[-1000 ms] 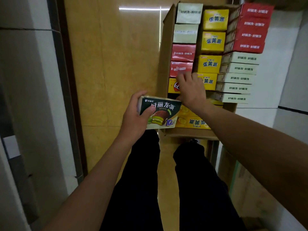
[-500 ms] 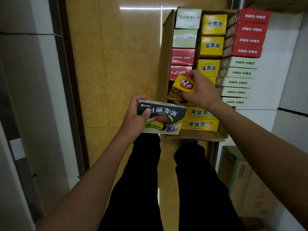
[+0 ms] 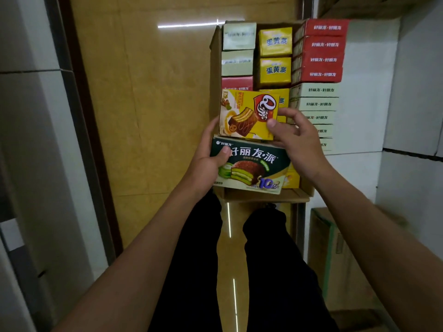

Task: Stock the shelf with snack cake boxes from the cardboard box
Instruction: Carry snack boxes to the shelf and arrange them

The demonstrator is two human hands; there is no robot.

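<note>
nearest the camera, the person's two legs in black trousers (image 3: pixel 275 271) stand on a glossy yellow-brown floor (image 3: pixel 148 116), and both bare forearms reach forward and up from the lower corners. the left hand (image 3: pixel 208 161) grips the dark green snack cake box (image 3: pixel 251 166) at its left end, thumb lying across the printed front and fingers curled behind the edge; the box is held roughly level, face toward the camera, just above the near rim of the cardboard box (image 3: pixel 263 196). the fingertips of that same hand also reach up along the left side of the yellow snack cake box (image 3: pixel 247 115), which sits directly on top of the green one, touching it. the right hand (image 3: pixel 297 142) pinches the yellow box at its right edge, thumb on the front face and fingers curved round behind. beyond the hands, the open cardboard box holds more packs standing on end: pale green boxes (image 3: pixel 238 47) and a red box (image 3: pixel 236 83) in the left column, yellow boxes (image 3: pixel 275 55) in the middle, and on the right a stack of red boxes (image 3: pixel 322 51) over white boxes (image 3: pixel 316 104). to the right, lower down, a closed carton with green tape (image 3: pixel 335 255) stands on the floor beside a white wall (image 3: pixel 412 92).
</note>
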